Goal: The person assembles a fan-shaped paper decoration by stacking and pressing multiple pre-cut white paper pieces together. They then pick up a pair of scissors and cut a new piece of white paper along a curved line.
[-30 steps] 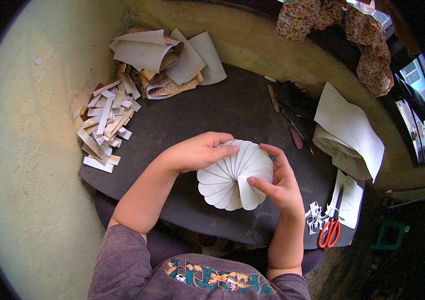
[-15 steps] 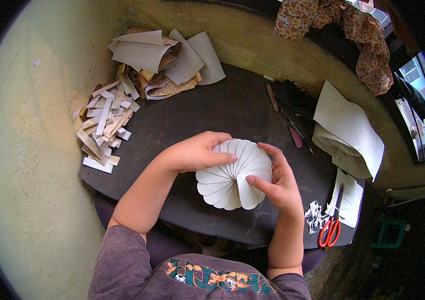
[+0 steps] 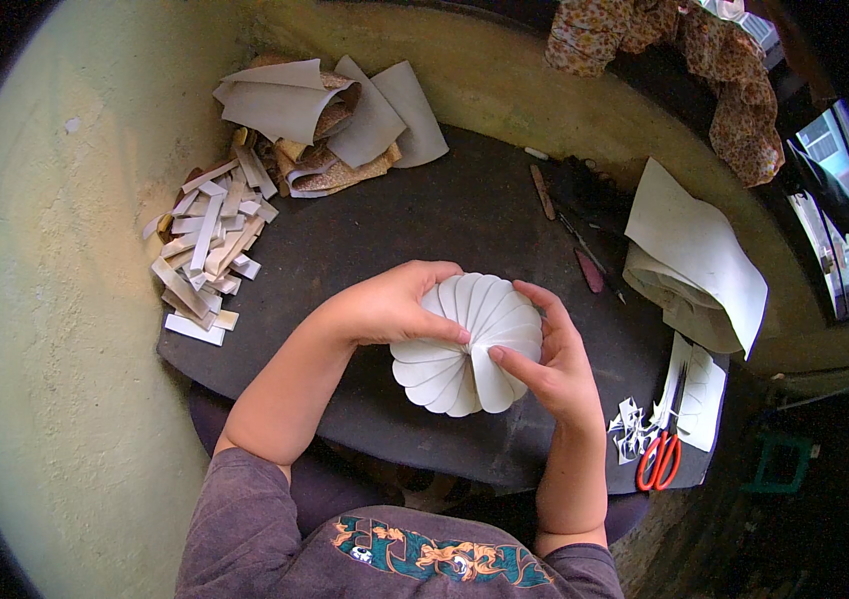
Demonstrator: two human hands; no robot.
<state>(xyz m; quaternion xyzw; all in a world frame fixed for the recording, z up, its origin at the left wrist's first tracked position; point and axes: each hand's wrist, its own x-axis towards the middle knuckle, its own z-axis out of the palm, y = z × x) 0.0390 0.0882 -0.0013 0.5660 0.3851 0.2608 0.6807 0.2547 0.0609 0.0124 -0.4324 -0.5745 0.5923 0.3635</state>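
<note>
Between my two hands is a round white rosette (image 3: pixel 444 374) of overlapping rounded petals, which look like card or thin sheet, fanned about a centre. My left hand (image 3: pixel 408 304) grips its upper left edge, with the thumb lying across the petals close to the centre. On the right rim, my right hand (image 3: pixel 556 359) has its fingers round the edge and its thumb pressed on a petal beside the centre. The two thumb tips are nearly together. The fingers behind the rosette are hidden.
A dark table (image 3: pixel 375 240) bears a heap of whitish strips (image 3: pixel 210 240) at left and curled sheets (image 3: pixel 285 100) behind. At right lie a large folded white sheet (image 3: pixel 694 260), red-handled scissors (image 3: pixel 658 461), white offcuts (image 3: pixel 630 429) and a purple-handled tool (image 3: pixel 589 272).
My left thumb has slid down and inward to the rosette's centre. My right thumb has shifted slightly toward it, and the rosette has risen a touch.
</note>
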